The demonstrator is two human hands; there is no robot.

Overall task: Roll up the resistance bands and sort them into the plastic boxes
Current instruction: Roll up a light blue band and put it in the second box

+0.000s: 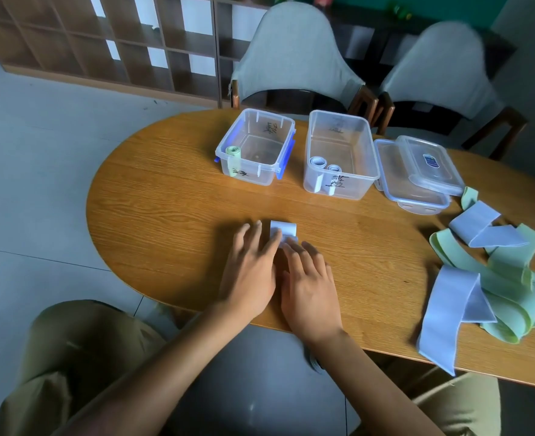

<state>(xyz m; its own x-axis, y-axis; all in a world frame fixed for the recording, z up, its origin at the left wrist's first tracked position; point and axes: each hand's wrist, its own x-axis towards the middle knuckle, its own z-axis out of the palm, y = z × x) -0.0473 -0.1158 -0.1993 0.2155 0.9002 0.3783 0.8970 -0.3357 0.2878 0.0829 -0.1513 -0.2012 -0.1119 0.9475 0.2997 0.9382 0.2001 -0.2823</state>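
A pale blue resistance band [286, 229] lies rolled on the wooden table [171, 209], just beyond my fingertips. My left hand [252, 272] and my right hand [308, 287] lie flat side by side, fingers straight, pressing on the roll's near side. Farther back stand two clear plastic boxes. The left box [256, 121] holds one green roll [234, 152]. The right box [343, 121] holds two pale blue rolls [324, 165]. A heap of loose bands lies at the right: green bands [505, 278] mixed with blue bands [448, 303].
Two clear lids [417, 171] are stacked right of the boxes. Two grey-covered chairs [294, 55] stand behind the table, and a wooden shelf unit [102, 42] lines the far wall. One blue band hangs over the table's near edge at the right.
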